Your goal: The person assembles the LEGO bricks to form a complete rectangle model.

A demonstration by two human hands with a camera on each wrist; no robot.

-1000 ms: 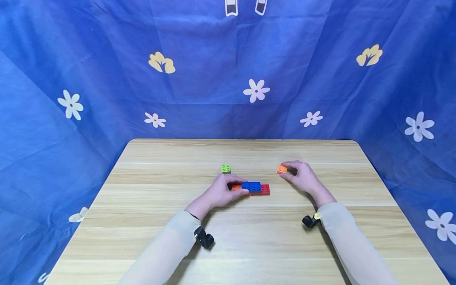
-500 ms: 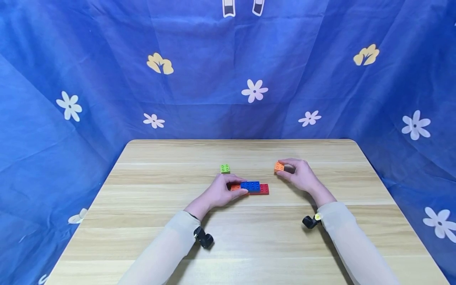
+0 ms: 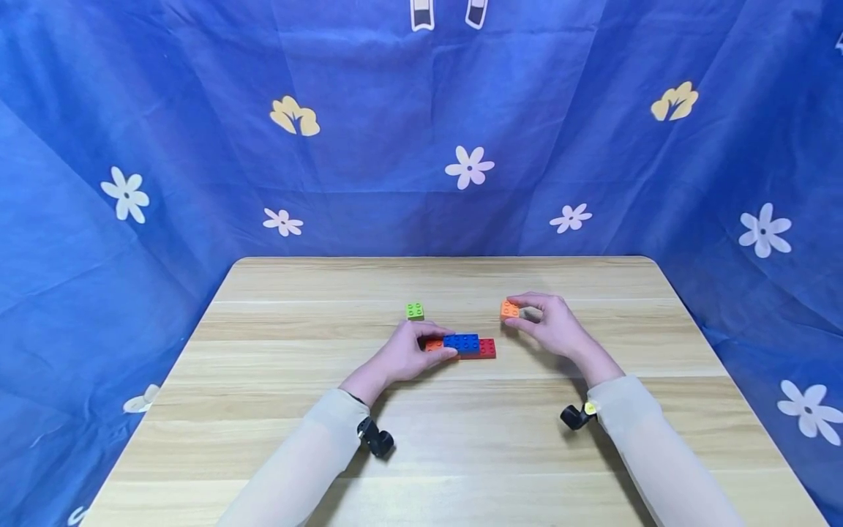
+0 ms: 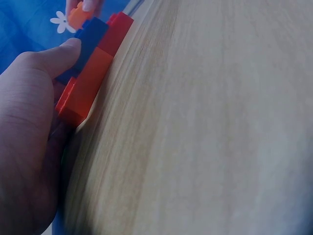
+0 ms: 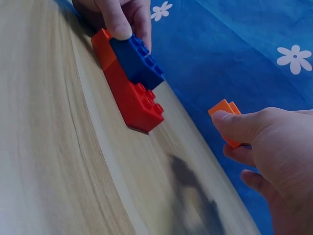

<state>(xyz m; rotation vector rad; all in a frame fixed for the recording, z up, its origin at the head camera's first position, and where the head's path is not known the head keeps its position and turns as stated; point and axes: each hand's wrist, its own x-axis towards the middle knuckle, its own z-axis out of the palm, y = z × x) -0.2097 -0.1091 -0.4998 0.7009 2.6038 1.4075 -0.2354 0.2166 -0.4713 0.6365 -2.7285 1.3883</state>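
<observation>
Head view: right hand (image 3: 552,323) pinches small orange brick (image 3: 510,310) in thumb and fingers, brick ahead between 9 and 10 o'clock. Red brick (image 3: 487,348), studs bare, lies at 7 o'clock from it, near, apart. Blue brick (image 3: 462,344) sits beside those studs, astride the join of red and long orange brick (image 3: 432,345). Row's long axis 9 to 3. Left hand (image 3: 403,353) grips blue from 9 o'clock, thumb near side, fingers far side, masking part of the long orange. Right hand is on the red end's side. Green brick (image 3: 414,312) loose on the table (image 3: 527,454), 10 o'clock from blue.

Left wrist view: row runs 7 to 1, red at the 1 o'clock end. Left thumb on blue; small orange brick just past blue, between 11 and 12, right fingertips on it.

Right wrist view: row runs 11 to 5, red at 5. Small orange brick in thumb-and-finger pinch, 4 o'clock from blue, seen against curtain (image 5: 254,63); looks lifted. Shadow (image 5: 188,191) on table, 6 o'clock side.
</observation>
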